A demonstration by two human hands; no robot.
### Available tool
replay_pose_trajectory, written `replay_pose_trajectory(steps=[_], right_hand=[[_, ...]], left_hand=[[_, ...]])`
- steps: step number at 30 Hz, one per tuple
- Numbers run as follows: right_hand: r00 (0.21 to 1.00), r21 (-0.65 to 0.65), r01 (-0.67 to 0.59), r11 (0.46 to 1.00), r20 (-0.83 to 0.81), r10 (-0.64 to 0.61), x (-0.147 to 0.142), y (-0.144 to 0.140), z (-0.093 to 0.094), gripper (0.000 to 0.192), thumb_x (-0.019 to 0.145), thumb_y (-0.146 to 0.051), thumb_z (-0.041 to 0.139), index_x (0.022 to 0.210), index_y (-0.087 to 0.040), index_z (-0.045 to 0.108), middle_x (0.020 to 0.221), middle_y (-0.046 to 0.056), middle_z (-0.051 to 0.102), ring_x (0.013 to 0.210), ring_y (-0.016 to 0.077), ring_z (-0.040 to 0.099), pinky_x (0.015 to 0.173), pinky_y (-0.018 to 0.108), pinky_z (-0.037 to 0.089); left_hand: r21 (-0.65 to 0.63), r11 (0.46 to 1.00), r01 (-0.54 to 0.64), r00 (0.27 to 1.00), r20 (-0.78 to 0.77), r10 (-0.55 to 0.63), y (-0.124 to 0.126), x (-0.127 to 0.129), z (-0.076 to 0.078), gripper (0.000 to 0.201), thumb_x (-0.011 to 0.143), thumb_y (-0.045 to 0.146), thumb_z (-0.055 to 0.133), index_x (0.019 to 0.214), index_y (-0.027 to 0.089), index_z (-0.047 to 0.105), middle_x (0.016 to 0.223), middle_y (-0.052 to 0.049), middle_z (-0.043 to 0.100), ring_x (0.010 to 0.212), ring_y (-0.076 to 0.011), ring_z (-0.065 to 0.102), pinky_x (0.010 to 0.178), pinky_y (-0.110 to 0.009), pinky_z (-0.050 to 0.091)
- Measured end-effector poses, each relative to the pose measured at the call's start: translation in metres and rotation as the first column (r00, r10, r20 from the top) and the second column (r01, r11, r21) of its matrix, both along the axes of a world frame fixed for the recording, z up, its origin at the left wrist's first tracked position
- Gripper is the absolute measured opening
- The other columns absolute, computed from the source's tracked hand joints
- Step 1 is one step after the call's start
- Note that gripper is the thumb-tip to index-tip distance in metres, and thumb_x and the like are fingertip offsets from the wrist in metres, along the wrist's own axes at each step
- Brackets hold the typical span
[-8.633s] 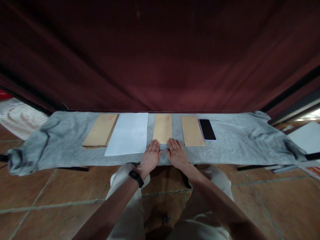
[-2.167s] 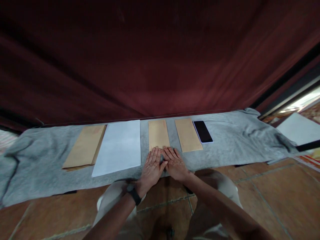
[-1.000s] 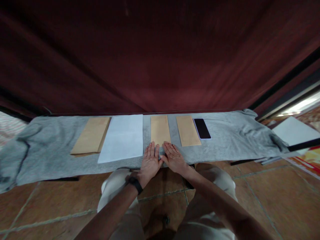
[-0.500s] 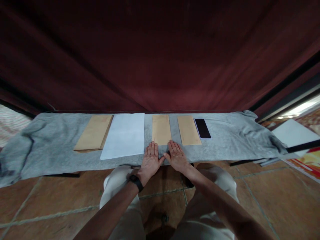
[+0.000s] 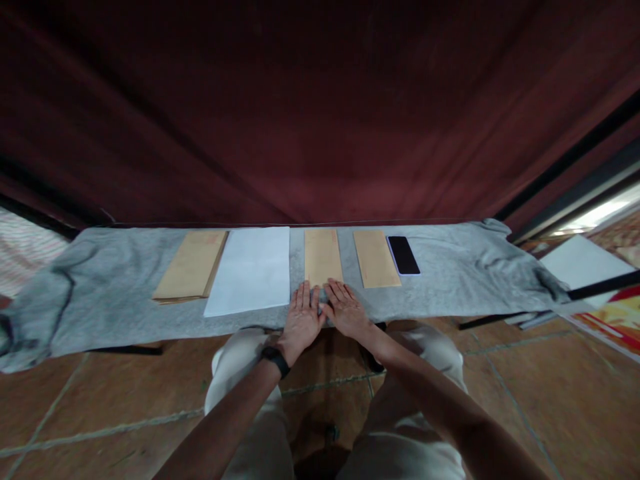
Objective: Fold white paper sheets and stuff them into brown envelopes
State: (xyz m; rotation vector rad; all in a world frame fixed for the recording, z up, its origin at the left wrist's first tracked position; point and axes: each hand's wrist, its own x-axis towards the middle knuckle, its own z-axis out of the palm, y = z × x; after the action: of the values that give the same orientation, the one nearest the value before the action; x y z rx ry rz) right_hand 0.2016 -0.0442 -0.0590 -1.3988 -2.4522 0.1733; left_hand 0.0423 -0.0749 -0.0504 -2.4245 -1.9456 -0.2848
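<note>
Dark red backdrop [image 5: 320,147] hanging behind cloth-covered bench [image 5: 465,287]. Middle brown envelope [image 5: 323,257] lying between white paper [image 5: 253,270] and second envelope [image 5: 377,260]. Left hand [image 5: 301,321], right hand [image 5: 347,312] resting flat, gripping nothing, touching middle one's near edge. Probably handling light, creasing easily; side edges suiting pinch.

Envelopes [image 5: 323,257], paper [image 5: 251,270], phone [image 5: 404,255] on grey cloth [image 5: 465,277]

Hands [image 5: 349,313] closer together than at first.

A makeshift curtained workspace, I judge from here, maroon fabric [image 5: 320,133] up top, cloth-draped desk [image 5: 460,267] mid-frame, tiled floor [image 5: 125,387] below
</note>
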Motion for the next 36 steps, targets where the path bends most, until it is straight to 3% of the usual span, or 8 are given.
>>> replay_pose_trajectory(steps=[12, 16, 19, 23, 27, 29, 32, 36], right_hand=[[0.996, 0.017, 0.089, 0.996, -0.030, -0.089, 0.008, -0.002, -0.007, 0.070, 0.104, -0.051, 0.041, 0.154, -0.002, 0.040, 0.160, 0.023, 0.037, 0.151, 0.0324, 0.036, 0.123, 0.048, 0.030], [0.996, -0.016, 0.085, 0.996, -0.018, -0.086, 0.010, -0.002, -0.004, 0.069, 0.103, -0.048, 0.045, 0.155, -0.002, 0.038, 0.162, 0.022, 0.035, 0.151, 0.0323, 0.035, 0.124, 0.048, 0.028], [0.996, -0.040, 0.087, 0.995, -0.001, -0.087, 0.010, 0.000, -0.001, 0.068, 0.102, -0.044, 0.048, 0.155, -0.003, 0.038, 0.162, 0.021, 0.035, 0.151, 0.0321, 0.035, 0.124, 0.048, 0.028], [0.996, -0.073, 0.088, 0.993, 0.011, -0.087, 0.012, 0.003, 0.004, 0.066, 0.101, -0.042, 0.050, 0.154, -0.004, 0.040, 0.161, 0.019, 0.037, 0.150, 0.0311, 0.037, 0.124, 0.047, 0.028], [0.997, -0.083, 0.082, 0.993, 0.004, -0.082, 0.014, 0.006, 0.007, 0.063, 0.100, -0.041, 0.052, 0.153, -0.007, 0.043, 0.160, 0.017, 0.041, 0.149, 0.0302, 0.039, 0.123, 0.046, 0.029], [0.996, -0.084, 0.083, 0.993, -0.005, -0.084, 0.014, 0.008, 0.008, 0.062, 0.100, -0.041, 0.052, 0.152, -0.008, 0.044, 0.159, 0.017, 0.043, 0.148, 0.0295, 0.040, 0.123, 0.046, 0.029], [0.996, -0.091, 0.077, 0.993, -0.028, -0.080, 0.015, 0.010, 0.009, 0.060, 0.100, -0.039, 0.052, 0.151, -0.008, 0.046, 0.157, 0.017, 0.046, 0.147, 0.0282, 0.042, 0.122, 0.045, 0.030], [0.996, -0.104, 0.059, 0.993, -0.065, -0.066, 0.017, 0.014, 0.011, 0.057, 0.098, -0.034, 0.054, 0.148, -0.009, 0.048, 0.156, 0.017, 0.048, 0.144, 0.0279, 0.044, 0.121, 0.044, 0.033]], left_hand=[[-0.017, 1.000, -0.020, 0.995, 0.101, 0.022, -0.001, -0.008, -0.001, 0.069, 0.099, 0.046, 0.045, 0.149, -0.002, 0.043, 0.159, -0.028, 0.037, 0.151, -0.0338, 0.034, 0.124, -0.048, 0.028], [-0.057, 0.996, -0.067, 0.981, 0.179, 0.076, 0.005, -0.008, 0.000, 0.059, 0.098, 0.038, 0.047, 0.146, 0.003, 0.048, 0.157, -0.025, 0.043, 0.148, -0.0341, 0.039, 0.121, -0.050, 0.032], [-0.107, 0.981, -0.163, 0.940, 0.284, 0.187, 0.023, -0.008, 0.006, 0.048, 0.096, 0.028, 0.048, 0.140, 0.010, 0.054, 0.150, -0.021, 0.054, 0.139, -0.0322, 0.051, 0.114, -0.049, 0.041], [-0.196, 0.950, -0.242, 0.808, 0.501, 0.309, 0.052, -0.008, 0.014, 0.042, 0.090, 0.019, 0.051, 0.131, 0.016, 0.060, 0.123, -0.014, 0.070, 0.115, -0.0259, 0.066, 0.105, -0.041, 0.049], [-0.337, 0.877, -0.343, 0.537, 0.696, 0.478, 0.068, -0.008, 0.016, 0.037, 0.080, 0.013, 0.056, 0.116, 0.017, 0.065, 0.096, -0.006, 0.071, 0.093, -0.0218, 0.067, 0.090, -0.034, 0.052], [-0.380, 0.851, -0.361, 0.443, 0.733, 0.516, 0.071, -0.008, 0.016, 0.032, 0.078, 0.014, 0.056, 0.108, 0.017, 0.066, 0.083, -0.002, 0.068, 0.080, -0.0190, 0.065, 0.078, -0.030, 0.052], [-0.403, 0.855, -0.328, 0.397, 0.762, 0.511, 0.073, -0.010, 0.018, 0.020, 0.076, 0.016, 0.057, 0.093, 0.017, 0.068, 0.070, 0.002, 0.062, 0.068, -0.0158, 0.061, 0.064, -0.024, 0.047], [-0.429, 0.862, -0.270, 0.323, 0.803, 0.501, 0.077, -0.012, 0.021, 0.011, 0.070, 0.014, 0.062, 0.079, 0.018, 0.066, 0.062, 0.003, 0.058, 0.065, -0.0145, 0.060, 0.059, -0.022, 0.045]])
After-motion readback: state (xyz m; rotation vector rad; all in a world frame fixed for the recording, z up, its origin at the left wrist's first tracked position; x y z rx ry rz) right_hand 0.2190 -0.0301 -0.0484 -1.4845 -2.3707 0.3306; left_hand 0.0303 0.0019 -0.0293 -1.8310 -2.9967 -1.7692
